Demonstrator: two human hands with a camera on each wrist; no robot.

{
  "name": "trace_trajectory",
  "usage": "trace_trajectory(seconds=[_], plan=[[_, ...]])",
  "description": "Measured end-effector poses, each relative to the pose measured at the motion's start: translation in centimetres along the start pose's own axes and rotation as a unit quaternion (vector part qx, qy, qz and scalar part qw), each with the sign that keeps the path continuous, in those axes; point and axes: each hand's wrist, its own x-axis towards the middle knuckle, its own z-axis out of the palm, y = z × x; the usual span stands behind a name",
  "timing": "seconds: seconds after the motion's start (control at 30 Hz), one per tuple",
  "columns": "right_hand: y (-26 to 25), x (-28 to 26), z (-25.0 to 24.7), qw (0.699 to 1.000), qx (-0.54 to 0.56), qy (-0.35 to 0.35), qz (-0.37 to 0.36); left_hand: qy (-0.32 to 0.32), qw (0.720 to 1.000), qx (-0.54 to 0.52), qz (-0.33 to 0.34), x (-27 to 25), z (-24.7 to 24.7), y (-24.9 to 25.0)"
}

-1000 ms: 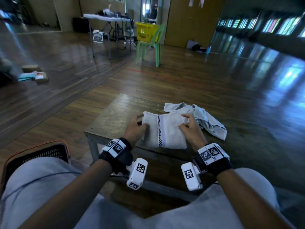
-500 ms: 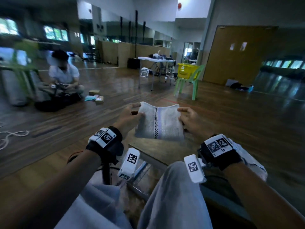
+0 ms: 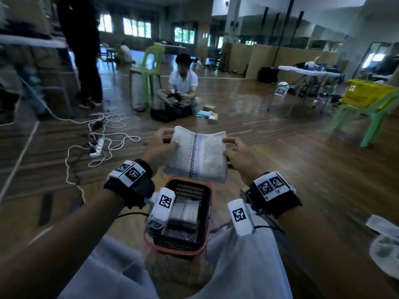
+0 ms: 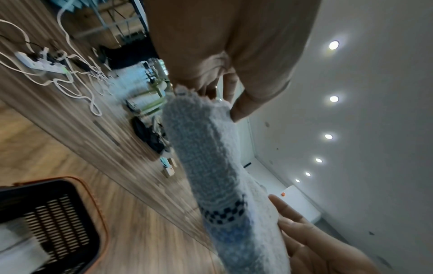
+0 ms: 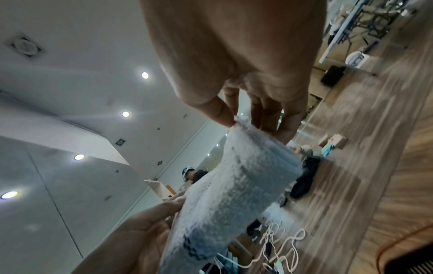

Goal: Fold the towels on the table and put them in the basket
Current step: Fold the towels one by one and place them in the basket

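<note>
Between my two hands hangs the folded towel (image 3: 197,157), held flat in the air, its checked stripe running away from me. My left hand (image 3: 160,145) has its grip narrowed on the left edge, thumb on top and fingers underneath; my right hand (image 3: 236,154) pinches the right edge between thumb (image 5: 211,109) and fingers.

A second ago this towel lay on the tabletop under both hands. Half a second ago it was already lifted clear, and now I have swung round with it, so the basket (image 3: 207,212) sits just below and nearer to me than my grip, between my knees. I judge the folding of this piece done, with only the lowering left.

Inside the basket, below the left wrist, lie folded towels (image 3: 185,214) stacked side by side, so this one will go on or beside them. Off beyond my right forearm, a crumpled cloth (image 3: 386,247) shows at the edge of the head view, probably the next towel; the tabletop itself I cannot make out from here.

As for writing: the wrist bands (image 3: 129,173) and the white camera blocks (image 3: 164,201) carry black-and-white square marker codes, not letters. The towel shows no label I can read, and the basket no brand. Nothing else in view is legible.
</note>
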Motion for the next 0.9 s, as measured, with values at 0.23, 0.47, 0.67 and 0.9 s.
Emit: trace_trajectory(seconds=[0.23, 0.47, 0.67, 0.9], plan=[[8.8, 6.6, 6.8, 0.996, -0.007, -0.024, 0.084, 0.022, 0.996, 0.058, -0.067, 5.4, -1.3, -10.3], [21.8, 11.5, 11.5, 0.967, -0.102, -0.035, 0.231, -0.027, 0.968, 0.156, -0.197, 9.7, 1.8, -25.2], [33.4, 15.9, 15.2, 0.938, -0.138, -0.034, 0.316, -0.081, 0.93, 0.223, -0.281, 13.4, 5.6, -38.4], [41.5, 22.7, 19.7, 0.935, -0.123, 0.028, 0.332, -0.009, 0.934, 0.197, -0.297, 18.3, 8.4, -47.9]])
